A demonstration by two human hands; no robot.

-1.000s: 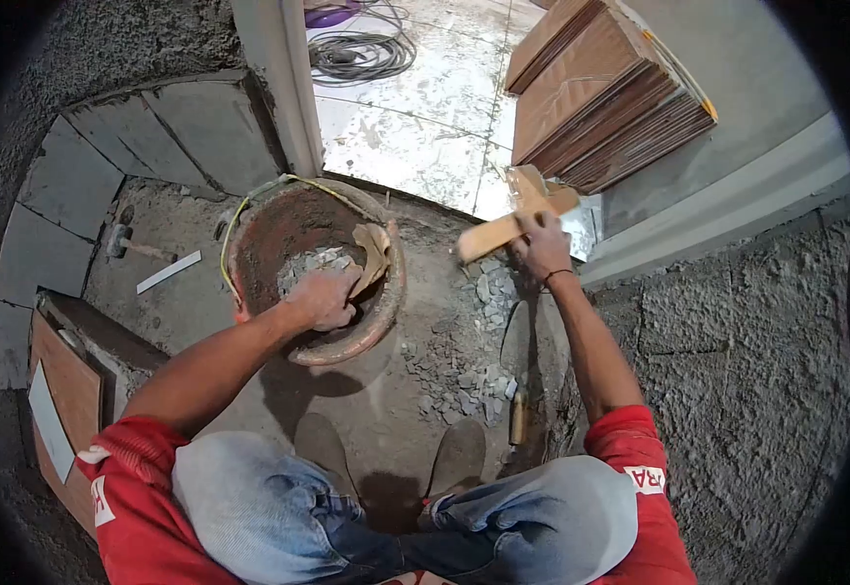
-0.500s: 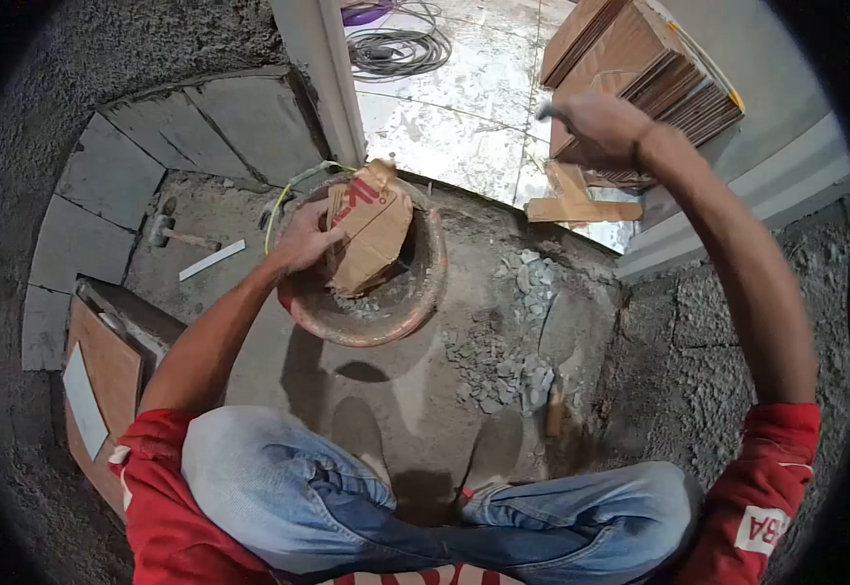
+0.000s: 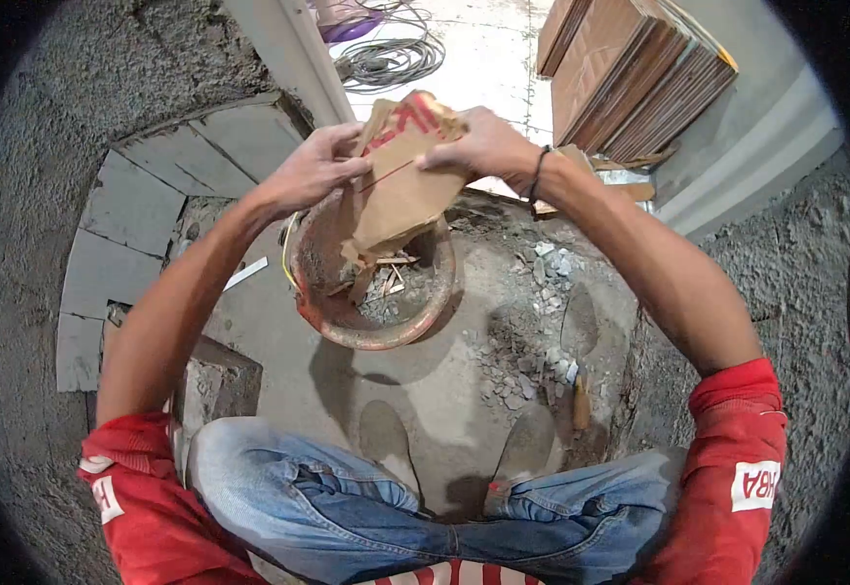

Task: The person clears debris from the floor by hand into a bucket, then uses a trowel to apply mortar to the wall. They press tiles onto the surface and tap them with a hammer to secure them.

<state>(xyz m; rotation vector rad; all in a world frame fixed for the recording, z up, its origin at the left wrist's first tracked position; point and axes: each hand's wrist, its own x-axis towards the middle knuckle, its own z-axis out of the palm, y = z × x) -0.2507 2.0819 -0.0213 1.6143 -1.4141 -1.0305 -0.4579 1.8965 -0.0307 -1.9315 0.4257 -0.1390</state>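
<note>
The left hand [image 3: 319, 168] and the right hand [image 3: 491, 151] both hold a torn piece of printed cardboard [image 3: 407, 195], each grip pinching one side of it, over the far part of a grimy round tub [image 3: 371, 340] with scraps [image 3: 386, 292] inside; to the right, a trowel [image 3: 579, 327] lies on the floor [image 3: 449, 405] beside scattered broken chips [image 3: 520, 375]

Torn brown cardboard [image 3: 403, 200] blocks the 12 o'clock side of the round, reddish-rimmed tub [image 3: 386, 341]; a hand could enter at 6 o'clock. Broken grey rubble [image 3: 520, 363] obstructs the floor towards 4 o'clock.
</note>
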